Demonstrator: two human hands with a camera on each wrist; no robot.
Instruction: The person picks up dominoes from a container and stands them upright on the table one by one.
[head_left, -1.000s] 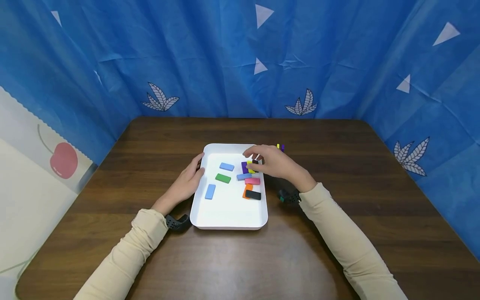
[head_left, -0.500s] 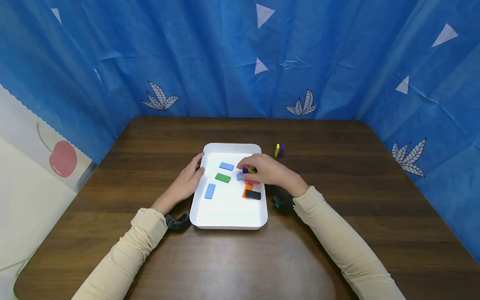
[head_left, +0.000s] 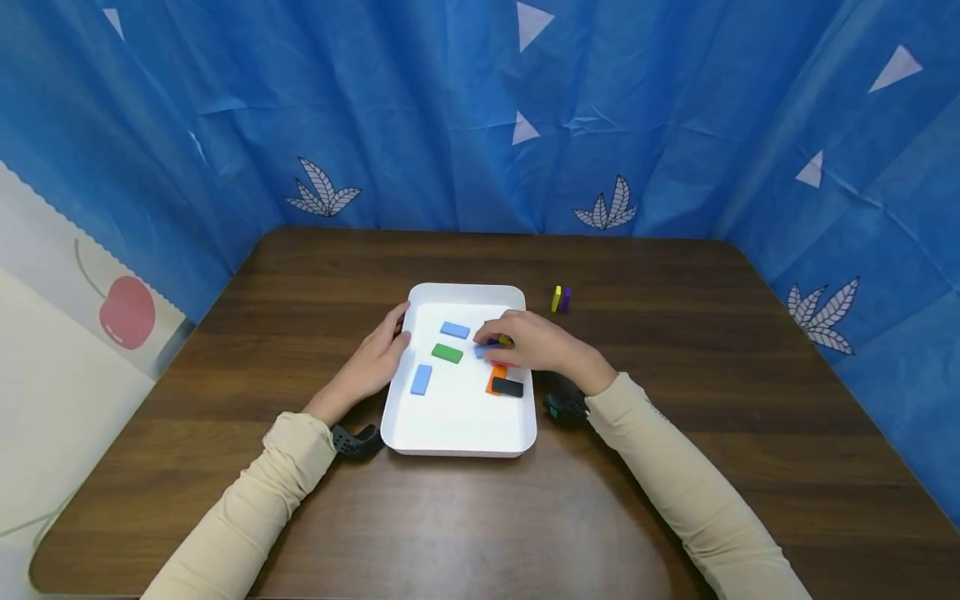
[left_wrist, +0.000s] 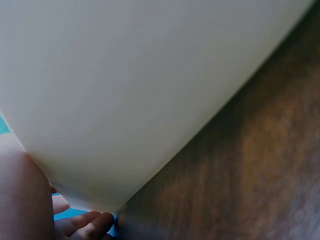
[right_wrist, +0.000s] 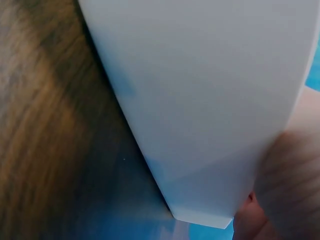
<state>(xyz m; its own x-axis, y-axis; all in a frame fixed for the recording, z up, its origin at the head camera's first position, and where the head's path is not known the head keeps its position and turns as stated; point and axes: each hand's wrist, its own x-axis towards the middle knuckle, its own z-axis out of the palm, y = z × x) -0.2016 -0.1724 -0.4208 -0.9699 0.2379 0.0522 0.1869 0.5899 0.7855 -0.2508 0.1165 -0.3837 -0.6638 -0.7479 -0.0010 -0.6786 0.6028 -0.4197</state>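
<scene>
The left arm extends from the lower left, the left hand near centre, thumb apart; the right arm from the lower right, the right hand's fingers bent.

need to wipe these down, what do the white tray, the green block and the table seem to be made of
White tray: probably smooth plastic, with rounded corners and plain white walls. Green block: painted wood or plastic; its flat, even colour leaves that open. Table: wood or wood-look laminate, showing dark brown grain and a soft sheen at the near side.
</scene>
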